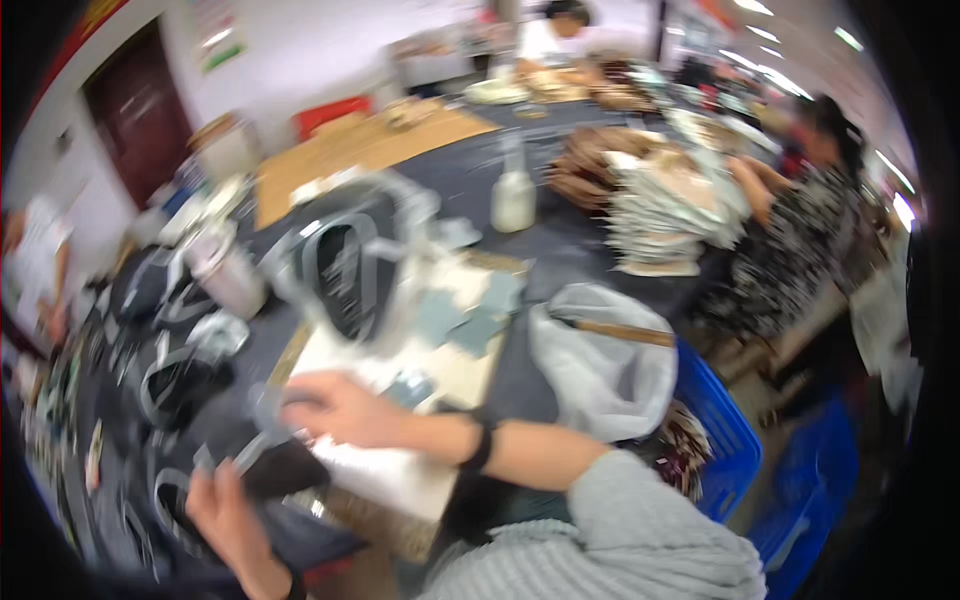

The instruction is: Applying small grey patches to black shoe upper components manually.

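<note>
by white board (405, 488), right hand (345, 408) stretched leftward, left hand (226, 510) fingers-up, dark piece (288, 472) between, grips unclear

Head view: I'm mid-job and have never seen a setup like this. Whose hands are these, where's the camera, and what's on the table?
There is no machine here, just one person's bare hands: the left hand low at the left, the right hand above and to its right. The only picture comes from a fisheye camera worn on that person's head, looking down, so straight edges bend. On the dark table lies a pale board with grey pieces on it; a whitish bottle stands farther back. A dark piece is between the hands, but blur hides how each grips it.
</note>
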The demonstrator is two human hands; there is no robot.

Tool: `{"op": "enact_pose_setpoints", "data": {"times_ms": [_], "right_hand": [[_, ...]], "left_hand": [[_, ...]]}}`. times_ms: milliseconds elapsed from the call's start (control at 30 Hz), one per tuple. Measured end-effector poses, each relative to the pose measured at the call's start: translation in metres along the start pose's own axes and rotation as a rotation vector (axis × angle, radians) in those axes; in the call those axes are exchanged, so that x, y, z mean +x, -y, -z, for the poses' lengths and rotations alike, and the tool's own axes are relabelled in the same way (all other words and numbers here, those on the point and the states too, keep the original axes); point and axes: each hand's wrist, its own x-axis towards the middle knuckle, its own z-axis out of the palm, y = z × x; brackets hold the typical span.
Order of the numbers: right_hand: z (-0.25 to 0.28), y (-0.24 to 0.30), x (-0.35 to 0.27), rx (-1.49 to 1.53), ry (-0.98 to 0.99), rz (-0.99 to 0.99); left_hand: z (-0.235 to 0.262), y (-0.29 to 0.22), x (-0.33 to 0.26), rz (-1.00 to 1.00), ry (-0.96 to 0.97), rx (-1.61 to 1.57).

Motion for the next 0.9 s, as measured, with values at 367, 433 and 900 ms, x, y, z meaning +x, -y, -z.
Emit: {"op": "enact_pose_setpoints", "data": {"times_ms": [367, 433, 900], "right_hand": [[0.031, 0.060, -0.104, -0.240, 0.010, -0.477], [0.021, 0.071, -0.109, -0.200, 0.023, -0.518], [0.015, 0.069, -0.109, -0.372, 0.069, -0.403]], "left_hand": [[-0.128, -0.063, -0.113, 0.498, 0.041, -0.756], [-0.133, -0.065, -0.117, 0.486, 0.076, -0.796], [-0.124, -0.067, -0.112, 0.469, 0.205, -0.909]]}}
